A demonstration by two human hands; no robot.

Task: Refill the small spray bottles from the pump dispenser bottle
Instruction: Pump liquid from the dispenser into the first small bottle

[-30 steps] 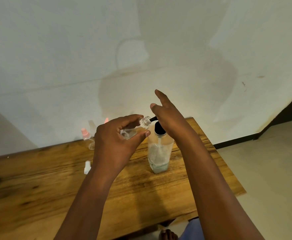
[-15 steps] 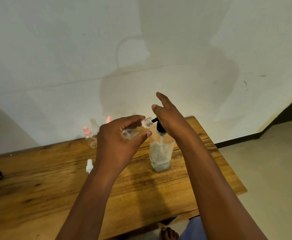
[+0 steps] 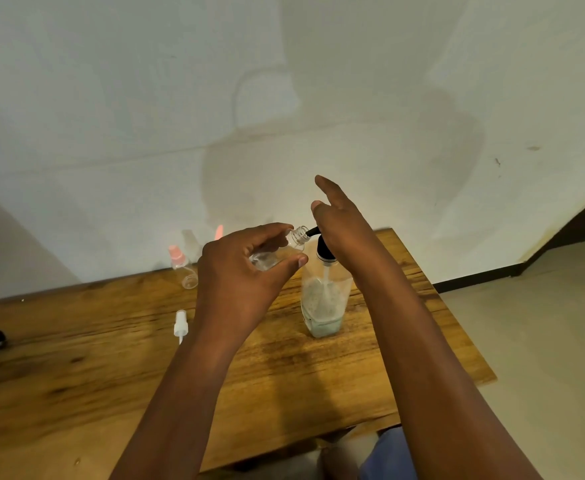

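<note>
My left hand [image 3: 246, 271] grips a small clear plastic spray bottle [image 3: 277, 251] with its cap off, tilted so its threaded open neck meets the black spout of the tall clear pump dispenser bottle [image 3: 324, 299]. My right hand [image 3: 343, 223] rests flat on the black pump head, fingers straight and lifted, holding nothing. The dispenser stands upright on the wooden desk [image 3: 76, 375], a little pale liquid at its bottom. A white spray cap [image 3: 180, 326] lies left of my left wrist; a pink-capped small clear bottle [image 3: 182, 268] lies near the wall.
</note>
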